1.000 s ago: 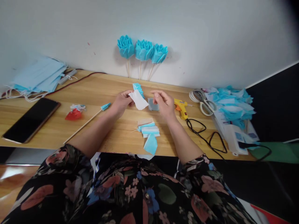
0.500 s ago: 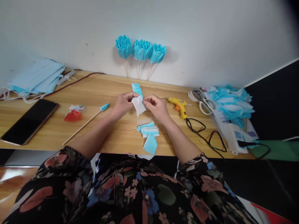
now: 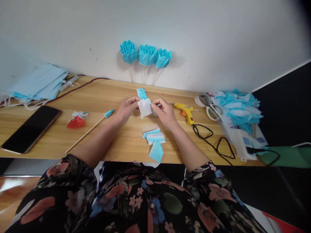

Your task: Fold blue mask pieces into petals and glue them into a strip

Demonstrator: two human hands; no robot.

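Note:
Between my two hands is a small white fabric piece. My left hand pinches its left edge, and the thumb and fingers of my right hand close on its right edge. Just beyond it lies a stack of blue petal-like pieces, partly covered by the white piece. Nearer my body rest folded blue and white strips and a pointed blue fabric piece. Left of my left hand, a wooden stick carries a rolled blue tip.
Three blue fabric flowers on sticks lean against the wall. On the right are a yellow glue gun with a black cord, scissors, blue scraps and a white power strip. Leftward lie a phone, a red packet and face masks.
The white piece is spread wider and flatter between my hands, which have moved slightly apart. The view has tilted a little; other things stay in place.

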